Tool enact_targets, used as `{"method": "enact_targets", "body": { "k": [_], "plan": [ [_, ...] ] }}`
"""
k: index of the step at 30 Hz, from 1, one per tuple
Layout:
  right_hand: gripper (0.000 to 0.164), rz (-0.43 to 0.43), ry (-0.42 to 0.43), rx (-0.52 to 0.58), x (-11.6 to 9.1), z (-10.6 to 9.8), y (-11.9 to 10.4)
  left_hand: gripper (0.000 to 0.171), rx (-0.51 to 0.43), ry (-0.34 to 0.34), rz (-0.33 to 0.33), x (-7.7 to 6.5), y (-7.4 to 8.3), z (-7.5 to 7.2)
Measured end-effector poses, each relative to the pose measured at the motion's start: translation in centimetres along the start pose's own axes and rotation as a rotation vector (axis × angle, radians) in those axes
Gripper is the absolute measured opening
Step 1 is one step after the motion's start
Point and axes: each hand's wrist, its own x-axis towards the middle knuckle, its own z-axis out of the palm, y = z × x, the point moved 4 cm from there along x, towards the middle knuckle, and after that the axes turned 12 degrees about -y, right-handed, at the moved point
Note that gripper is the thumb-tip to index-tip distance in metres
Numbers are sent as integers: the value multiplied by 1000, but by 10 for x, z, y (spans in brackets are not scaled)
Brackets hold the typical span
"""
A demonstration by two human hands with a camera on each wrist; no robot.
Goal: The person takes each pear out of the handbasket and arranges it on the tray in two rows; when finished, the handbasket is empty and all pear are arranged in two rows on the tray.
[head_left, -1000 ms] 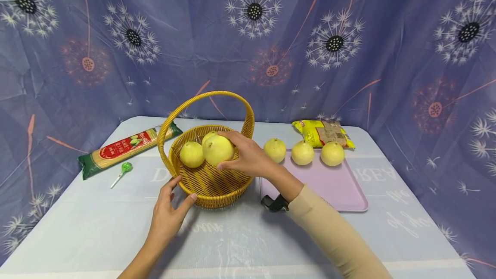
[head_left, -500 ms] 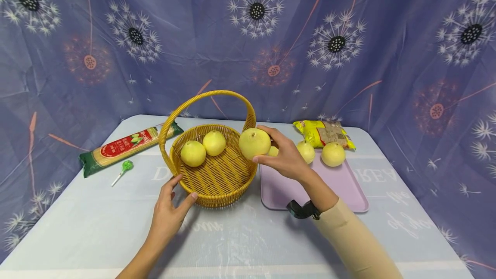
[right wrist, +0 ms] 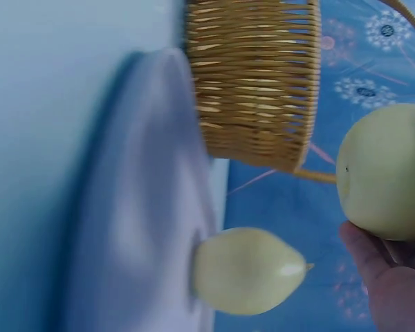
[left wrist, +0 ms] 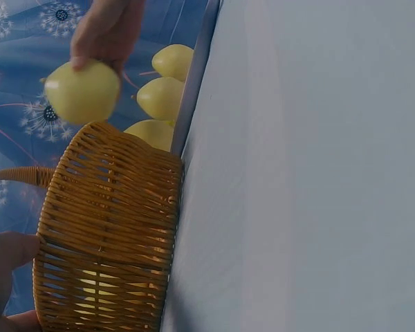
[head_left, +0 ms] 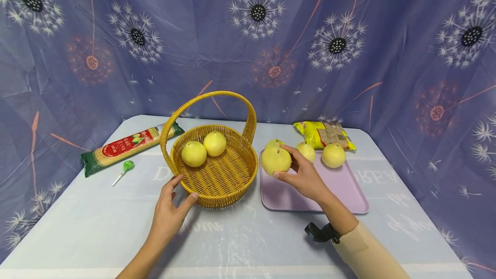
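Observation:
My right hand (head_left: 306, 180) grips a round, pale yellow pear (head_left: 276, 161) by its right side, raised over the left part of a pink tray (head_left: 310, 197). In the right wrist view, thumb and fingers hold this pear (right wrist: 387, 173) above another pear (right wrist: 249, 271) on the tray. My left hand (head_left: 170, 210) holds the near left rim of a golden woven basket (head_left: 221, 184) with thumb and index finger. Inside the basket, two pears (head_left: 193, 154) sit at the back left. Along the tray's back are three more pears (head_left: 333, 155), the leftmost partly hidden behind the held one.
The basket's tall arched handle (head_left: 217, 93) stands upright. Left of it lie a pack of spaghetti (head_left: 124, 146) and a green lollipop (head_left: 127, 166). A yellow snack bag (head_left: 323, 134) lies behind the tray, and a patterned curtain (head_left: 193, 46) hangs behind the table.
My right hand has carried the pear out of the basket, rightward and then lower, over the tray. The left hand has stayed at the basket's rim.

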Motion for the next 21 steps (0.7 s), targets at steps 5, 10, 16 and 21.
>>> {"method": "enact_targets", "body": {
  "k": [5, 10, 16, 21],
  "plan": [
    [78, 79, -4, 18, -9, 3, 22, 63, -11, -12, -11, 0, -1, 0],
    [76, 145, 10, -11, -15, 4, 40, 63, -4, -17, -8, 0, 0, 0],
    [72, 180, -8, -55, -18, 5, 53, 62, -3, -23, -8, 0, 0, 0],
    [71, 178, -57, -68, -19, 7, 58, 63, -1, -22, -6, 0, 0, 0]
  ]
}}
